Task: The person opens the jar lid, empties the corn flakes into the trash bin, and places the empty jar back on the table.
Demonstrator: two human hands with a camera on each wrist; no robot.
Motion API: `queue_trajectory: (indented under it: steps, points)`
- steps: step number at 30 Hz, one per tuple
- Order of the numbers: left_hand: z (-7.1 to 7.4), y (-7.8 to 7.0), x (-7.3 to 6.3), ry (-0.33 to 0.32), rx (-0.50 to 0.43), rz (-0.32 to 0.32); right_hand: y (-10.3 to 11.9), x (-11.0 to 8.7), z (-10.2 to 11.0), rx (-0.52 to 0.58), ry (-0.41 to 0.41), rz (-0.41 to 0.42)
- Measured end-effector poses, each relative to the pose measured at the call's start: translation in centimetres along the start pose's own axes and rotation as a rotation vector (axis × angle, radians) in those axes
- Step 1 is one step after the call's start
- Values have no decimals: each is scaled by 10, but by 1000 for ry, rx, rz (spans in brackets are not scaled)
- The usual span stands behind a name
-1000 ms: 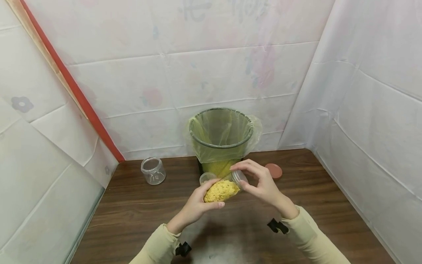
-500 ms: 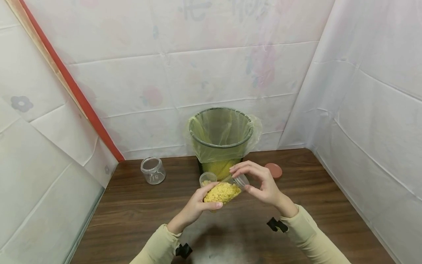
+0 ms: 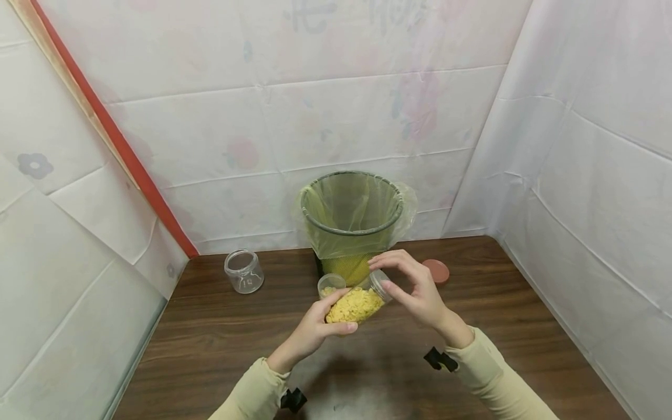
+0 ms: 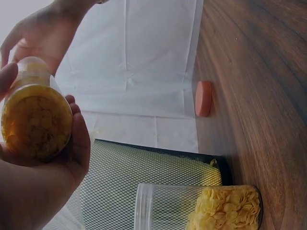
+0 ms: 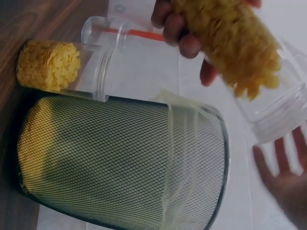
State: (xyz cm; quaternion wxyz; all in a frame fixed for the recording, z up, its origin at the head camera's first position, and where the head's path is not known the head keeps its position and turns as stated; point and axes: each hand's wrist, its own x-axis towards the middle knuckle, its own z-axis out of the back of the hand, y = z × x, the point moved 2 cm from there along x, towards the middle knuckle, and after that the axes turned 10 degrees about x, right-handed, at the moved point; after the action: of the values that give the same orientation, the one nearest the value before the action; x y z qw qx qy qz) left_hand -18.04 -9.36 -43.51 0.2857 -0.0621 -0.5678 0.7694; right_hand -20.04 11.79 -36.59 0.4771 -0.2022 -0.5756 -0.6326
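In the head view my left hand (image 3: 307, 332) grips a tilted clear jar (image 3: 357, 304) of yellow flakes, low over the table's middle. Its thumb lies on the near side. My right hand (image 3: 417, 286) is at the jar's upper right end, thumb on the clear lid (image 3: 380, 283) and fingertips along its far edge. The right wrist view shows the right fingers (image 5: 282, 152) fairly straight beside the lid (image 5: 283, 115). Behind the left hand stands a second clear jar (image 5: 57, 67), upright, partly filled with flakes.
A mesh bin (image 3: 353, 265) lined with a yellowish bag stands at the back of the wooden table (image 3: 210, 344). A clear jar (image 3: 245, 274) stands at the left, and a reddish round lid (image 3: 436, 272) lies right of the bin. White cloth walls (image 3: 220, 140) enclose the table.
The right thumb slid off the lid's near edge half a second ago and is now back on it. The held jar has turned slightly, and its flakes have shifted. Other things stayed put.
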Motion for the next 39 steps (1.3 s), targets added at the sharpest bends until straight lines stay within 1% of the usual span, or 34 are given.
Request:
queue_trajectory:
  steps: [2, 4, 6, 7, 9, 11, 13, 15, 17, 19, 22, 25, 32, 35, 39]
  points:
    - [0, -4, 0, -17, 14, 24, 1, -1, 1, -63, -56, -119]
    - [1, -12, -1, -37, 35, 36, 2, -1, 2, -122, -100, -237]
    - [2, -21, -2, -59, 72, 33, 2, -1, 2, -162, -128, -345]
    - [2, -24, -2, -71, 90, 20, 3, -1, 2, -181, -136, -390]
    - [2, -30, -2, -101, 131, -12, 3, -1, 2, -212, -141, -466]
    - [2, -31, -2, -138, 184, -40, 4, -2, 1, -231, -135, -529]
    - [1, -32, -1, -181, 235, -64, 3, -2, 0, -242, -120, -578]
    - [1, -33, -1, -223, 288, -65, 2, -3, -1, -242, -102, -611]
    - [1, -33, -1, -256, 318, -53, 0, -4, -2, -231, -84, -623]
    - [1, -34, 0, -275, 326, -31, -1, -6, -3, -218, -74, -621]
    - [2, -36, 0, -282, 313, -3, -1, -7, -4, -210, -63, -609]
    - [2, -37, -1, -272, 293, 7, 0, -6, -4, -180, -46, -575]
    - [4, -34, -3, -225, 222, 29, 0, -5, -2, -94, 23, -414]
    - [4, -34, -3, -210, 204, 27, 0, -5, -1, -76, 50, -385]
    - [4, -35, -4, -206, 197, 20, 0, -5, -1, -62, 72, -363]
